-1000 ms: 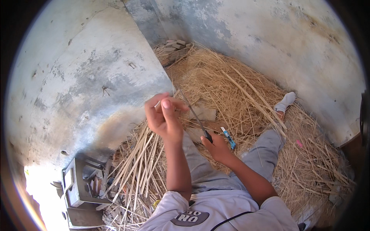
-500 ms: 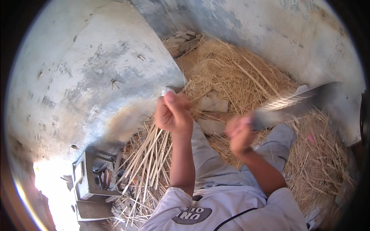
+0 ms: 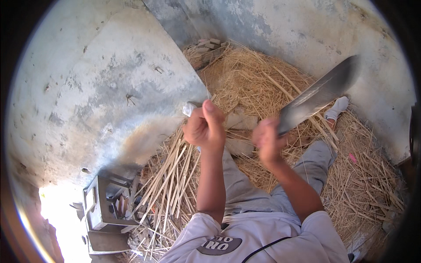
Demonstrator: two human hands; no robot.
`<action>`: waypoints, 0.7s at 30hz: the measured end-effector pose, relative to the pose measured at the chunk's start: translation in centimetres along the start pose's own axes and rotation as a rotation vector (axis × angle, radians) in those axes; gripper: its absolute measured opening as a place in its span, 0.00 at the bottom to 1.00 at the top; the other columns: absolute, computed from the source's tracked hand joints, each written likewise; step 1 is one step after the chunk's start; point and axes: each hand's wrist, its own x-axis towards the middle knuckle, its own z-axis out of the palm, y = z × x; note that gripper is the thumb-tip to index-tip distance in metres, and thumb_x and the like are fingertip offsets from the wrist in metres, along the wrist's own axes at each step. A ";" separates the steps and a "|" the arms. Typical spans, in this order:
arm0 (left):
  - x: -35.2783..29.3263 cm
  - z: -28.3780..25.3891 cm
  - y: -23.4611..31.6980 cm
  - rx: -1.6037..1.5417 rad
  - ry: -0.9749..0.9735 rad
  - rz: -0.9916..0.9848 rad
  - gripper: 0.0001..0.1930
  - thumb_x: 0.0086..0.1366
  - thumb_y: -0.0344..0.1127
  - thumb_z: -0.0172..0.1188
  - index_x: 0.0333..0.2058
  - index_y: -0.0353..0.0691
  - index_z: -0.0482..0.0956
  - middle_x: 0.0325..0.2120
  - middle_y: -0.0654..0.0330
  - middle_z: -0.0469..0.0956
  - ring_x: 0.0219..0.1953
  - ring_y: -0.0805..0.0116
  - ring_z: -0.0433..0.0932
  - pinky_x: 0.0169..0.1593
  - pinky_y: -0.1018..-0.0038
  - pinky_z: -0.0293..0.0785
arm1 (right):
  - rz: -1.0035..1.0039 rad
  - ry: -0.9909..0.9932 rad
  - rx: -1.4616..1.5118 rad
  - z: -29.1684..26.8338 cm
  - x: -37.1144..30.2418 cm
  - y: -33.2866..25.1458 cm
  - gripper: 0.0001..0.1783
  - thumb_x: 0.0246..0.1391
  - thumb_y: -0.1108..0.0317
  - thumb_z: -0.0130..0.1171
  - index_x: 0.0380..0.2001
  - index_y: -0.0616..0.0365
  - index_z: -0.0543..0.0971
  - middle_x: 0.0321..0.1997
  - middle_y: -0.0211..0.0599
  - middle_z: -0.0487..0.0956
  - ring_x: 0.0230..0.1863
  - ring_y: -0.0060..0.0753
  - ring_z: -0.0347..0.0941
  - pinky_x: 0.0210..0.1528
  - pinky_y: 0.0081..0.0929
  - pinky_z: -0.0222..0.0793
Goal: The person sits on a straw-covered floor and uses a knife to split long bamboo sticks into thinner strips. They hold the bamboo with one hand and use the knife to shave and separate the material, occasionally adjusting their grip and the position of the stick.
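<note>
My right hand (image 3: 268, 139), a little blurred, is closed round the handle of a machete (image 3: 322, 94). Its broad dark blade slants up and to the right, with a pale streak of light along it. Across from it my left hand (image 3: 205, 125) is raised and closed, thumb upward; a very faint thin line shows above the thumb, but what the fingers hold is hidden. The two hands are apart. Below and left of my left hand lies a loose bundle of long pale split strips (image 3: 171, 175).
Fine straw-like shavings (image 3: 254, 74) are heaped in the corner between stained walls (image 3: 109, 65). More scraps (image 3: 359, 175) cover the floor at right, by my white-socked foot (image 3: 337, 107). Flat blocks (image 3: 239, 125) lie between my legs. A metal frame box (image 3: 98, 210) stands at lower left.
The machete has swung up and to the left, its blade now steeper, and uncovers my socked foot. My left hand has shifted slightly right and down, its thumb pointing higher.
</note>
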 end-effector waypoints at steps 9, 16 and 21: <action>-1.0 -1.5 0.4 -0.153 -0.110 -0.093 0.23 0.76 0.31 0.52 0.17 0.40 0.62 0.08 0.63 0.65 0.10 0.77 0.63 0.15 0.76 0.57 | 0.741 -0.182 -0.304 -1.5 -0.7 10.2 0.19 0.52 0.62 0.60 0.20 0.71 0.74 0.14 0.50 0.72 0.16 0.44 0.70 0.22 0.43 0.67; -2.6 -3.1 3.8 -0.210 -0.082 -0.054 0.20 0.74 0.27 0.53 0.19 0.33 0.66 0.11 0.59 0.69 0.12 0.76 0.64 0.16 0.77 0.60 | 0.434 -0.150 -0.852 -5.7 1.6 17.6 0.20 0.54 0.57 0.62 0.25 0.69 0.80 0.22 0.58 0.79 0.31 0.57 0.81 0.34 0.47 0.74; -4.1 -6.2 3.3 -0.305 -0.122 -0.078 0.20 0.74 0.28 0.52 0.19 0.35 0.65 0.08 0.61 0.65 0.09 0.74 0.62 0.12 0.76 0.56 | 0.379 -0.292 -0.912 -3.1 -0.8 15.1 0.20 0.53 0.57 0.63 0.27 0.69 0.82 0.23 0.60 0.80 0.30 0.59 0.81 0.36 0.50 0.76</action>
